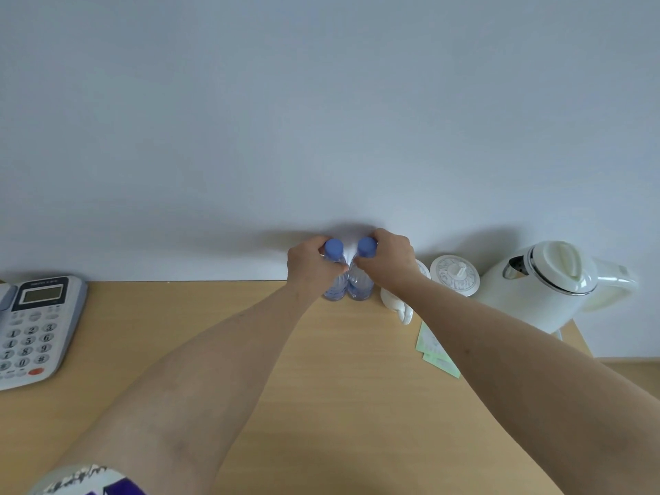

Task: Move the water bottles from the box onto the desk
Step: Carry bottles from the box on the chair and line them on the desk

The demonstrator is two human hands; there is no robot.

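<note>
Two clear water bottles with blue caps stand side by side on the wooden desk [250, 334], close to the white wall. My left hand [309, 264] grips the left bottle [335, 276] just below its cap. My right hand [387, 260] grips the right bottle [360, 280] the same way. Both bottles are upright, and their bases touch the desk. The box is out of view.
A grey desk phone [34, 326] lies at the left edge. A white cup [394, 303], a lidded white cup [455, 275] and a white electric kettle [543, 284] stand to the right of the bottles. Green paper packets [435, 353] lie under my right forearm.
</note>
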